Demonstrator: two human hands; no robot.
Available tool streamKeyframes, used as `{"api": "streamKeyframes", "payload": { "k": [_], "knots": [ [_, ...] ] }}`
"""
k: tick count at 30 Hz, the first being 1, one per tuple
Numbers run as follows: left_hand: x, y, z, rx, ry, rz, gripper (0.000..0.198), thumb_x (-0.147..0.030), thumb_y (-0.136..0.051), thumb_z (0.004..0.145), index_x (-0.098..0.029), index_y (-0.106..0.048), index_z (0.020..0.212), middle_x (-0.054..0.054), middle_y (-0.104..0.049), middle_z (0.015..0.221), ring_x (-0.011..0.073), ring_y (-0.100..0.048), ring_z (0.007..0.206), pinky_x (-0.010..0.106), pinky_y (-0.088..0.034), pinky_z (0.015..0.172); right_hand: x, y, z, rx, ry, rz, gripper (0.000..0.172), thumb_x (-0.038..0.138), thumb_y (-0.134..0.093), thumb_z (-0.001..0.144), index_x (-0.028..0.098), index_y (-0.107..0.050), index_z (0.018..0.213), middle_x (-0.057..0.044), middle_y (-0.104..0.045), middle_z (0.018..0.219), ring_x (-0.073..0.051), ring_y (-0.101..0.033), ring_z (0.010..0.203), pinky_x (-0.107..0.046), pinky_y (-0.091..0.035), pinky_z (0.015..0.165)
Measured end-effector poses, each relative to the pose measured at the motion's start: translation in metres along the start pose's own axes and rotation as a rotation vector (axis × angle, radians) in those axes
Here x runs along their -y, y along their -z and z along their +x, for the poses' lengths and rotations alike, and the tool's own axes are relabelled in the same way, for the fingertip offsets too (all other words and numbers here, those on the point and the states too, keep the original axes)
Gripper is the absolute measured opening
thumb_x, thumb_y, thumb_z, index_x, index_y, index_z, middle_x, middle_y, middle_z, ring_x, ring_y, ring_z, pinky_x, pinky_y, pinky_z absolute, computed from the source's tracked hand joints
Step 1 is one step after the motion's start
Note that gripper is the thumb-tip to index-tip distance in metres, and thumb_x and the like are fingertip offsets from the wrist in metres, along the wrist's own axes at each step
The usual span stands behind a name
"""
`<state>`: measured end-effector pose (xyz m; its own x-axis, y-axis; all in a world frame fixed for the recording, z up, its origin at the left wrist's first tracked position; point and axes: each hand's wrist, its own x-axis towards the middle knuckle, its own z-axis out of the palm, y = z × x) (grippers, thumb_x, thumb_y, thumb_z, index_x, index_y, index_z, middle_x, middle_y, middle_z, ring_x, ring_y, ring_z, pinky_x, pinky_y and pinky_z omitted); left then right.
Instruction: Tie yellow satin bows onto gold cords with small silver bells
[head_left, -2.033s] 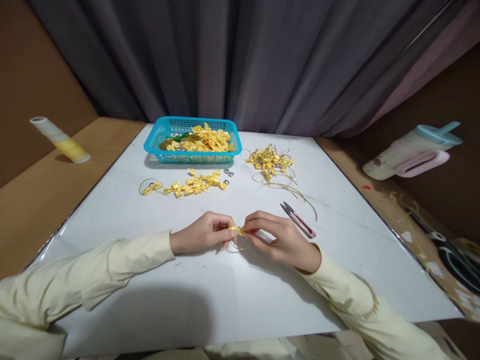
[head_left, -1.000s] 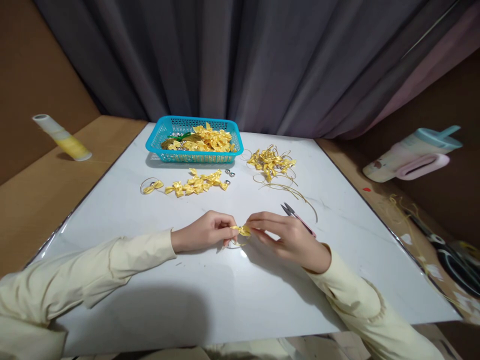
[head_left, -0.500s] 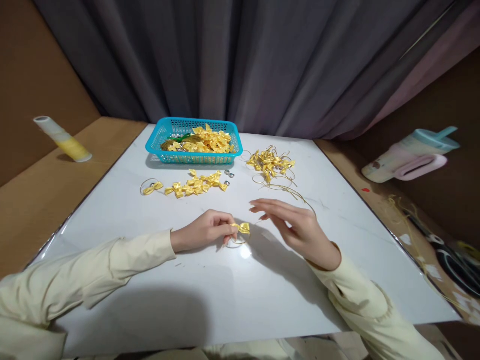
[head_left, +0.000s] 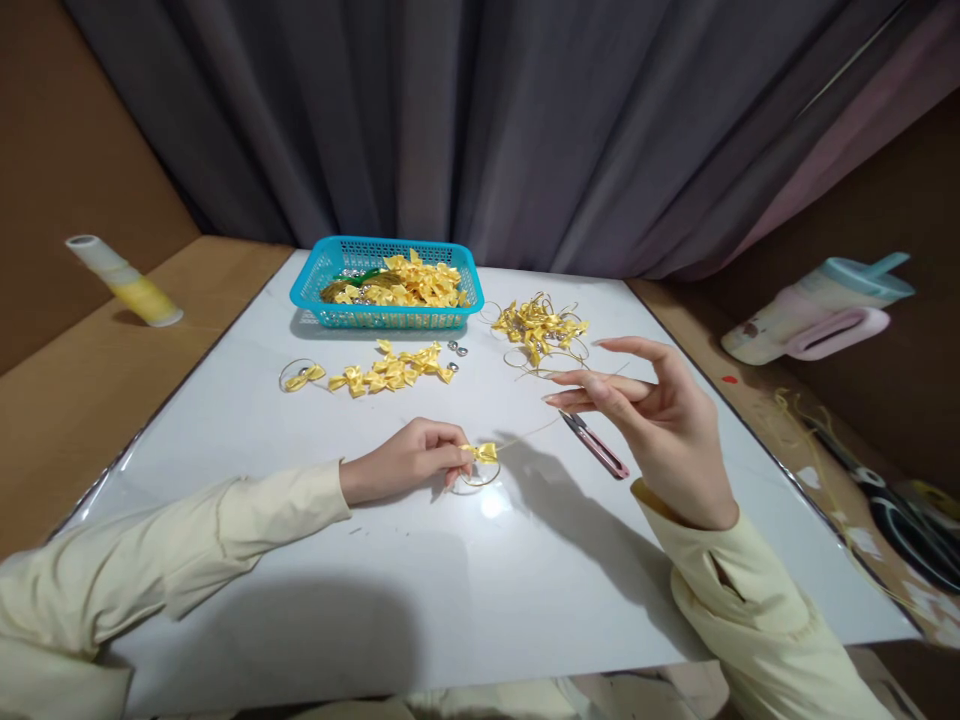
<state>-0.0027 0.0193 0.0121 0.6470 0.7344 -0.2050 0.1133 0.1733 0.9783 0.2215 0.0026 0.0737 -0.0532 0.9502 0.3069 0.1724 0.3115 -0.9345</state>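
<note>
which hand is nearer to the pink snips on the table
Right. The right hand hovers beside the pink snips, close to their blade end; the left hand is farther off to their left, holding a yellow bow.

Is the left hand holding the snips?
No, the left hand pinches a bow, and the snips lie on the table.

Pale cream long sleeves [head_left: 247, 530]
Kinda wrinkly, cuffs [head_left: 328, 490] right behind the hands [head_left: 409, 460], small slit [head_left: 722, 571] on the right sleeve [head_left: 757, 610].
</note>
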Motion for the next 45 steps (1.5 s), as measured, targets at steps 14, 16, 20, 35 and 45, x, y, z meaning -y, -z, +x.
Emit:
{"api": "streamKeyframes", "payload": {
  "k": [14,16,20,35,45],
  "knots": [
    [0.0,0.0,0.001,-0.035,0.018,-0.071,0.024,-0.033,-0.058,0.075,-0.011,-0.058,0.065,-0.001,-0.052,0.051,0.0084,-0.046,0.048,0.022,-0.035,0.05,0.005,-0.022,-0.018,0.274,-0.085,-0.228,0.017,0.033,-0.064,0.077,0.018,-0.072,0.073,-0.004,-0.069,0.065,-0.013,-0.056,0.055,-0.026,-0.047,0.051],
    [0.001,0.0,0.001,-0.052,0.034,-0.101,0.024,-0.034,-0.059,0.073,-0.011,-0.058,0.065,-0.002,-0.051,0.05,0.0081,-0.044,0.048,0.021,-0.033,0.049,0.0,-0.028,-0.021,0.254,0.042,-0.361,0.013,0.03,-0.065,0.077,0.022,-0.073,0.071,-0.003,-0.069,0.067,-0.016,-0.056,0.067,-0.03,-0.047,0.061],
    [0.003,0.0,0.002,-0.06,0.035,-0.14,0.023,-0.033,-0.059,0.073,-0.011,-0.059,0.067,-0.002,-0.05,0.051,0.0075,-0.043,0.049,0.021,-0.029,0.048,-0.008,-0.029,-0.022,0.188,0.282,-0.528,0.008,0.027,-0.065,0.078,0.028,-0.073,0.076,-0.001,-0.071,0.07,-0.022,-0.055,0.081,-0.041,-0.042,0.078],
    [0.005,0.005,0.005,-0.077,0.028,-0.205,0.021,-0.028,-0.056,0.077,-0.011,-0.058,0.065,-0.002,-0.05,0.049,0.0048,-0.034,0.043,0.02,-0.02,0.044,-0.002,-0.031,-0.02,0.358,-0.376,-0.138,0.026,0.036,-0.063,0.076,0.014,-0.07,0.089,0.001,-0.063,0.051,-0.008,-0.049,0.041,-0.021,-0.041,0.046],
    [0.005,0.005,0.005,-0.069,0.032,-0.202,0.02,-0.027,-0.056,0.075,-0.011,-0.059,0.065,-0.001,-0.05,0.049,0.0055,-0.035,0.044,0.02,-0.021,0.044,-0.012,-0.033,-0.02,0.441,-0.444,-0.153,0.029,0.04,-0.062,0.076,0.012,-0.07,0.077,-0.004,-0.067,0.062,-0.005,-0.042,0.035,-0.019,-0.035,0.039]
  ]
}}
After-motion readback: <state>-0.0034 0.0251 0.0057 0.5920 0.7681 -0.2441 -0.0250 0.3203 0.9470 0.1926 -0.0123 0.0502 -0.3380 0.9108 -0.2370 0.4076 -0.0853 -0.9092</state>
